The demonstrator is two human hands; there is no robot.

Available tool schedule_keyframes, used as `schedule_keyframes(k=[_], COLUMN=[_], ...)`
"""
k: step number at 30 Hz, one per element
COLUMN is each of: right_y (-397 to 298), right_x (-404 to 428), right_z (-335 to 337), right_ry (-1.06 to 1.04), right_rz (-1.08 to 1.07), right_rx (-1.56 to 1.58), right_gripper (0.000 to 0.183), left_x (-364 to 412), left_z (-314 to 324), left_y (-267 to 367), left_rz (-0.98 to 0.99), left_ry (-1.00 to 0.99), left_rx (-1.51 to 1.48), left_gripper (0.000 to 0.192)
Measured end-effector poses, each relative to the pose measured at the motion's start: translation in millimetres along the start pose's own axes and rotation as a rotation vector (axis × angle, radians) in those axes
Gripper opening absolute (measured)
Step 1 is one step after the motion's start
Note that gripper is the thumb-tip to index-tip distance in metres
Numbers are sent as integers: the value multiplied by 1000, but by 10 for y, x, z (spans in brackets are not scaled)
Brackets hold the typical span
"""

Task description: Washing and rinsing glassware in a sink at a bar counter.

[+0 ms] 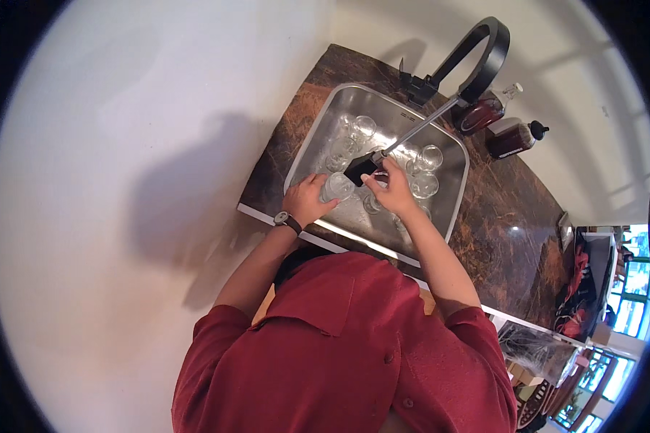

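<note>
My left hand [306, 201] is wrapped around a clear drinking glass [338, 187] at the near left of the stainless steel sink [439, 221]. With my right hand [394, 189] I grip the black pull-out spray head [361, 169] of the kitchen faucet [490, 59], just right of the glass's mouth. A metal hose [422, 127] runs from the spray head up to the faucet's arched neck. Several other clear glasses stand or lie in the basin, among them one at the back left [364, 126] and one at the right [424, 185]. Whether water runs is not plain.
A dark marbled countertop [498, 233] surrounds the sink. Behind it to the right are a swing-top bottle of dark red liquid [482, 115] and a dark bottle with a black cap [514, 140]. A white wall [114, 135] rises close on the left.
</note>
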State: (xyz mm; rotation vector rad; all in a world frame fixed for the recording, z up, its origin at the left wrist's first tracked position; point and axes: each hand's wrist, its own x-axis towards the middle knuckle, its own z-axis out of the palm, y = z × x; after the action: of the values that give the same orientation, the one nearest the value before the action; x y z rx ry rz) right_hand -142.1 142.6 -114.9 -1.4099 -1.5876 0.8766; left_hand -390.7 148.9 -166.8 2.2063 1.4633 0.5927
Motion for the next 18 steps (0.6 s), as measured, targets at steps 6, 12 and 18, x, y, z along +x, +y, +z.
schedule_keyframes(k=[6, 12, 18], right_y=[20, 95, 105], right_x=[-22, -19, -67], right_z=[50, 53, 105], right_ry=[-19, -21, -21], right_rz=[-3, -53, -24], right_rx=[11, -30, 21], right_gripper=[28, 29, 29], left_x=[18, 39, 41], left_z=[-56, -131, -134], left_y=[49, 105, 91], left_rz=[-36, -69, -68], left_ry=[-56, -123, -119], left_rx=[5, -13, -26], left_gripper=[69, 71, 69])
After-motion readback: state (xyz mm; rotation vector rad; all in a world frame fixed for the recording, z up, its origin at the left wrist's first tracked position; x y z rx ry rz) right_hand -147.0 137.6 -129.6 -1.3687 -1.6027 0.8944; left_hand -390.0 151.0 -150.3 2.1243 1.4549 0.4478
